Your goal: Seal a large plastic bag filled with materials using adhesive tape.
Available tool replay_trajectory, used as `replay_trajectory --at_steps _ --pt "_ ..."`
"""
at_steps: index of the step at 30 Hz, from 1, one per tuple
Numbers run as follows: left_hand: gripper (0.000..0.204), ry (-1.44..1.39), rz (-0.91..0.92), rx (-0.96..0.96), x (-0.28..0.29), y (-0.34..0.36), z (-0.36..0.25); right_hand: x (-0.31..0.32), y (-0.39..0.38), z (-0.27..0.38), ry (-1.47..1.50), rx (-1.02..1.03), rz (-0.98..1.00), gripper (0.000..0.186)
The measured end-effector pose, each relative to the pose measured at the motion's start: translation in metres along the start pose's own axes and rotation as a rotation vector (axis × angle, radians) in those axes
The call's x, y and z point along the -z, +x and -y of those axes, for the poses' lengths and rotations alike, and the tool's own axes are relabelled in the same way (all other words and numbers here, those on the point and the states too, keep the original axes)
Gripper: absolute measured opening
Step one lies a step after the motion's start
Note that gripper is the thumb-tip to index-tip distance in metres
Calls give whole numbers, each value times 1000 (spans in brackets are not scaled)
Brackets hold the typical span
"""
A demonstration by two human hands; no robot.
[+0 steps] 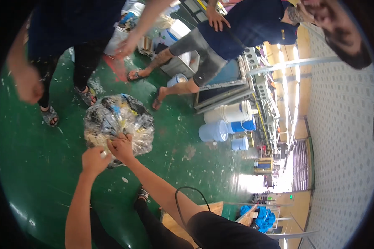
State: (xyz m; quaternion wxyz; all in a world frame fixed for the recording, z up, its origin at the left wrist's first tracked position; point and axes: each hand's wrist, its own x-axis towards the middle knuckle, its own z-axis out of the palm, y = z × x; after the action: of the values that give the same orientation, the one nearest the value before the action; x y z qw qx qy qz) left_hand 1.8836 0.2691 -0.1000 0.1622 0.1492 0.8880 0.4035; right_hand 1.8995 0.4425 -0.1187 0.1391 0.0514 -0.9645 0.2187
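Observation:
A bulging clear plastic bag [139,120] sits on the green floor, with crumpled black, yellow, blue and clear waste showing through it. My left hand [96,161] is closed at the bag's near edge, a bit of whitish plastic showing at its fingers. Just beside it, my right hand [121,148] has its fingers curled onto the gathered plastic on the near side of the bag. The exact grip under the fingers is partly hidden.
Two people stand beyond the bag; one person's hands [129,46] are blurred, while the other's hand [217,18] rests on their thigh. A grey crate [178,66], several buckets [214,131] and metal racking [253,70] stand to the right. A wooden board [174,226] lies near me.

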Motion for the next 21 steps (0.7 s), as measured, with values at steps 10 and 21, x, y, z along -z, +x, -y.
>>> replay_trajectory --at_steps 10,21 --pt "32 -80 56 7 -3 -25 -10 -57 -5 -62 -635 127 362 31" --pt "26 -406 -338 -139 14 -90 -1 -82 -16 -79 -311 112 149 37"
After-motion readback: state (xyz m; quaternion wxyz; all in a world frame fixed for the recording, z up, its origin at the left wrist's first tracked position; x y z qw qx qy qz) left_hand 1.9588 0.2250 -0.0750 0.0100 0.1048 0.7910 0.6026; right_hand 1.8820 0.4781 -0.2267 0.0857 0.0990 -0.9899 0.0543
